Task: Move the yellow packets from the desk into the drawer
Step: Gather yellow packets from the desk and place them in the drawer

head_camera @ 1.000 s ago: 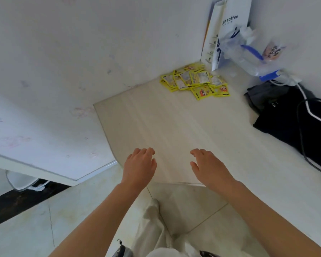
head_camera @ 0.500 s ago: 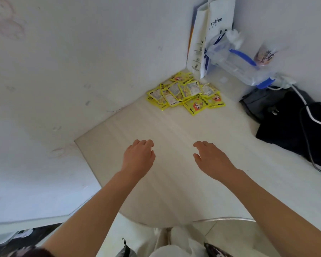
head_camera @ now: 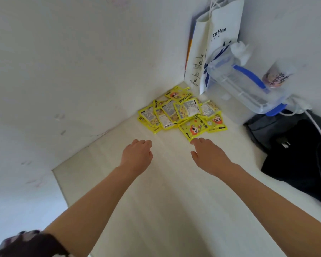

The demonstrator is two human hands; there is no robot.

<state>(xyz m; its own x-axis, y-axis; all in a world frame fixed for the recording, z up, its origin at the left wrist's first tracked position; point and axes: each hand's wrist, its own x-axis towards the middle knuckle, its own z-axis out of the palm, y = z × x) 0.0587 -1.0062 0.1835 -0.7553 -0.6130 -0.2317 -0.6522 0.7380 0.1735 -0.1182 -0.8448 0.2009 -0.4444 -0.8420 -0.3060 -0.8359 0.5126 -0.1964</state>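
Pale wood-grain desk [head_camera: 174, 201] set in a white corner, wall on the left and wall at the back. Scuffs + faint pink marks on the left wall.

Far left bottom: dark patterned sleeve [head_camera: 32, 243] at the upper arm, bare forearm running up & right.

Left hand [head_camera: 137, 156] above the desk, palm down, back of hand to the cam. Fingers loosely curled under, holding nothing. Short of the pile, not touching it.

Yellow packets [head_camera: 182, 112] in a loose overlapping heap at the back of the desk near the left wall, all on the desk top. Some face up w/ cartoon face, others show the printed back. Exact count unclear due to overlap.

Right hand [head_camera: 209, 156] palm down, fingers relaxed & a bit apart, nothing held. Its fingertip sits right at the near corner of the closest packet; can't tell if touching or just above.

Behind the pile, in the corner: white paper bag [head_camera: 222, 38] upright, "coffee" printed on it, string handles at top. Just right of it a clear plastic container [head_camera: 248, 89] w/ blue handle and blue clip, tilted. A cup w/ printed label [head_camera: 276, 78] beside/behind the container, blurred.

Far right: black bag [head_camera: 293, 145] lying on the desk, white cable [head_camera: 317, 127] running over it from near the container. Drawer not visible in head view.
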